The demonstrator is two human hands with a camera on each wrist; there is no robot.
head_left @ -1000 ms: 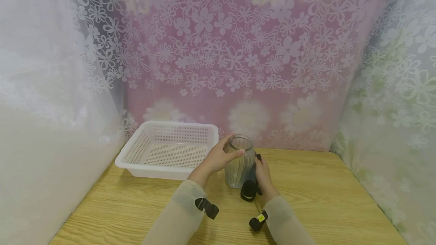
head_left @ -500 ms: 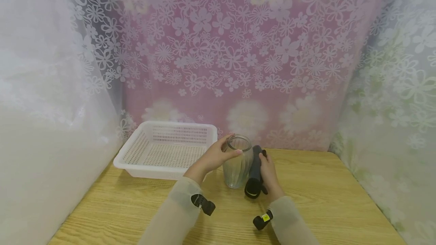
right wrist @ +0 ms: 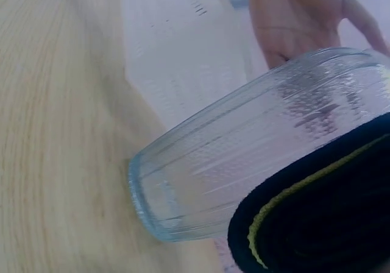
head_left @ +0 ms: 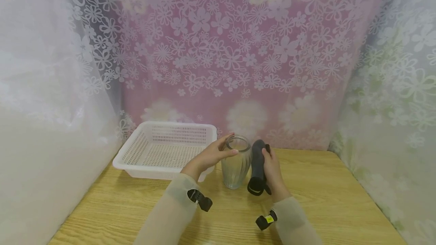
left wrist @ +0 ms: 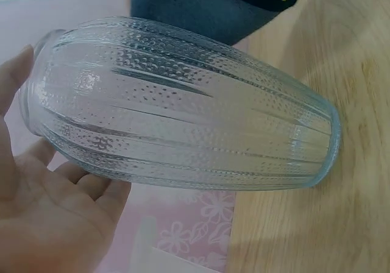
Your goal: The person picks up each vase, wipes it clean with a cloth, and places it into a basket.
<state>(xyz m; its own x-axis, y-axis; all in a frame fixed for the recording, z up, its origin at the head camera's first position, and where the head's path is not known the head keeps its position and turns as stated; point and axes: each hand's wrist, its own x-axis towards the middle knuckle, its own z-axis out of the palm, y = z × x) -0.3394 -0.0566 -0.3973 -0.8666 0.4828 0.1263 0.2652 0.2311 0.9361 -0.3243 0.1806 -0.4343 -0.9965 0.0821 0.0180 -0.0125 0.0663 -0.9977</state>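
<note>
A clear ribbed glass vase (head_left: 236,167) stands on the wooden table, its rounded rim facing up. My left hand (head_left: 210,155) grips it at the neck, thumb across the near side and fingers round the far side. In the left wrist view the vase (left wrist: 189,108) shows dimpled glass, with the left palm (left wrist: 55,218) beside its neck. My right hand (head_left: 272,165) holds a dark, rolled fabric bundle (head_left: 257,167) just right of the vase. The near end of the bundle (right wrist: 317,218) shows black layers and a yellow line in the right wrist view.
A white perforated plastic basket (head_left: 163,174) stands to the left, close behind the left forearm. Wood-grain table (head_left: 327,196) extends to the right. A pink flowered curtain (head_left: 204,67) hangs behind, with pale sheeting on both sides.
My right hand has moved right with the fabric bundle, opening a small gap from the vase in the head view. The left hand keeps its grip, and the vase sits slightly further left.
</note>
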